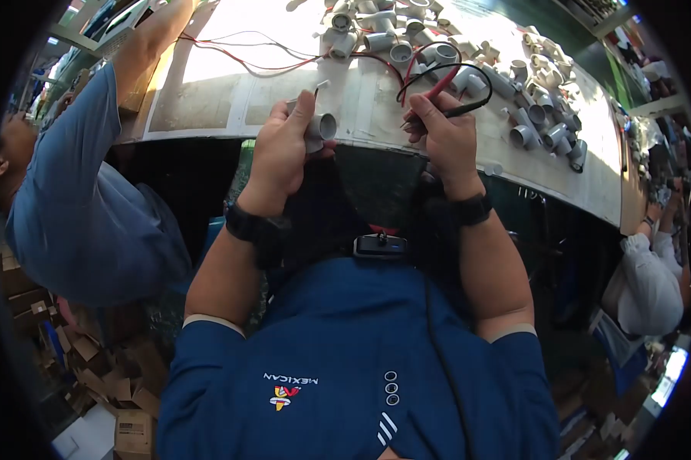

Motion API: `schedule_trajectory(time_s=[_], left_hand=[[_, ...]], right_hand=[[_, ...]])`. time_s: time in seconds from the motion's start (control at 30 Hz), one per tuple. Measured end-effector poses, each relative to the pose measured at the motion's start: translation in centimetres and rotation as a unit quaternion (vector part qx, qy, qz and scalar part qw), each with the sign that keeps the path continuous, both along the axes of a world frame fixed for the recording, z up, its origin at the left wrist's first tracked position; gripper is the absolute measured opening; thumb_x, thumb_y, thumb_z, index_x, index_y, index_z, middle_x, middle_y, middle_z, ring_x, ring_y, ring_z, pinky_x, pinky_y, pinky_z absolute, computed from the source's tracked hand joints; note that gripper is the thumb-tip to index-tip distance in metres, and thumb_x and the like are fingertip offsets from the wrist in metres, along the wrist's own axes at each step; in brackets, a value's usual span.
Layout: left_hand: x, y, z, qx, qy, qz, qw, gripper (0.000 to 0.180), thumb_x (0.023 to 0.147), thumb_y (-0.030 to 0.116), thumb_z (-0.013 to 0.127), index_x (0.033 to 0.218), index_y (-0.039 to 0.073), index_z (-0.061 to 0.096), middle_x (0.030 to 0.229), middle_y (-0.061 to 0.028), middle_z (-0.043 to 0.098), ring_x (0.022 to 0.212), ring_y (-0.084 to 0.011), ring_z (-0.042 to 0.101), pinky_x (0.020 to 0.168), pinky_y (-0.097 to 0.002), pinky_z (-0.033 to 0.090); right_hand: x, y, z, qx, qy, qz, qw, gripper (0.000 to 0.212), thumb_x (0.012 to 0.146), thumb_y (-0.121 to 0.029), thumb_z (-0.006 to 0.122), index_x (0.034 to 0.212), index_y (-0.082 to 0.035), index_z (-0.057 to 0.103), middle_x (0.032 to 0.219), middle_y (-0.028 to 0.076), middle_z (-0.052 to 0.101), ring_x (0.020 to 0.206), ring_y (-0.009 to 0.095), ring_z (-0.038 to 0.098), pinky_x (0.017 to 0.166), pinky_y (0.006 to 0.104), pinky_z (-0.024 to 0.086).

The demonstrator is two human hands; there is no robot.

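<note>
My left hand [281,149] is closed around a short grey plastic cylinder [326,126], its round open end facing right. A thin wire stands up beside the thumb. In my right hand [447,138] a red test probe [447,83] and a black test probe [468,108] are held together, pinched between thumb and fingers. Their tips point left toward the cylinder, with a gap between. From the probes, red and black leads loop over the table toward the far left.
Many similar grey cylinders [401,52] lie piled along the back and right of the white table [207,107]. A co-worker in a blue shirt [92,207] reaches over the table's left end. Another person [648,284] sits at the right. Cardboard boxes [134,429] lie at lower left.
</note>
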State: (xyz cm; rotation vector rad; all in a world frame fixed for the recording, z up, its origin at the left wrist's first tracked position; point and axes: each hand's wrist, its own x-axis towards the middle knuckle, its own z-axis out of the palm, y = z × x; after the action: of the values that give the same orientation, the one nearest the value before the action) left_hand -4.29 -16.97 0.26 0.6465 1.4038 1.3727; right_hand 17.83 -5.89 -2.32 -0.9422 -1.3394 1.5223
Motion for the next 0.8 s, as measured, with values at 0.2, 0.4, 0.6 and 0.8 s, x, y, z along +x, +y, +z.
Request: schedule_trajectory(time_s=[0.2,0.4,0.6,0.8], left_hand=[[1.1,-3.8,-3.0,0.003,-0.174,0.000,0.985,0.029,0.100,0.023,0.069,0.115,0.004,0.053,0.095,-0.0124,0.072,0.072,-0.0241,0.073,0.059,-0.0322,0.060],[1.4,-4.8,-4.6,0.020,-0.196,-0.003,0.980,0.022,0.098,0.015,0.068,0.112,0.003,0.056,0.096,-0.0141,0.073,0.079,-0.0263,0.074,0.065,-0.0359,0.062],[1.3,-5.1,-5.1,-0.001,-0.382,-0.044,0.923,0.020,0.099,0.016,0.065,0.114,0.003,0.061,0.109,-0.0163,0.072,0.096,-0.0272,0.073,0.079,-0.0417,0.062],[1.7,-5.5,-5.5,0.005,-0.420,-0.103,0.902,0.025,0.102,0.022,0.062,0.121,0.005,0.062,0.115,-0.0109,0.069,0.105,-0.0218,0.069,0.085,-0.0448,0.061]], right_hand=[[-2.5,-0.9,0.5,-0.041,0.043,0.034,0.998,0.021,0.100,-0.022,0.071,0.099,-0.001,0.071,0.080,0.007,0.071,0.064,0.013,0.066,0.054,0.0240,0.051],[-5.0,-1.8,0.6,-0.039,0.050,0.067,0.996,0.023,0.100,-0.023,0.071,0.098,0.000,0.071,0.080,0.008,0.071,0.063,0.013,0.066,0.053,0.0244,0.051],[-6.3,-2.2,0.1,-0.029,0.009,0.088,0.996,0.024,0.099,-0.024,0.073,0.097,0.001,0.071,0.079,0.007,0.071,0.063,0.012,0.066,0.052,0.0233,0.050],[-6.9,-2.5,-0.5,-0.017,-0.023,0.094,0.995,0.025,0.098,-0.024,0.074,0.097,0.001,0.072,0.079,0.006,0.071,0.063,0.010,0.065,0.052,0.0219,0.050]])
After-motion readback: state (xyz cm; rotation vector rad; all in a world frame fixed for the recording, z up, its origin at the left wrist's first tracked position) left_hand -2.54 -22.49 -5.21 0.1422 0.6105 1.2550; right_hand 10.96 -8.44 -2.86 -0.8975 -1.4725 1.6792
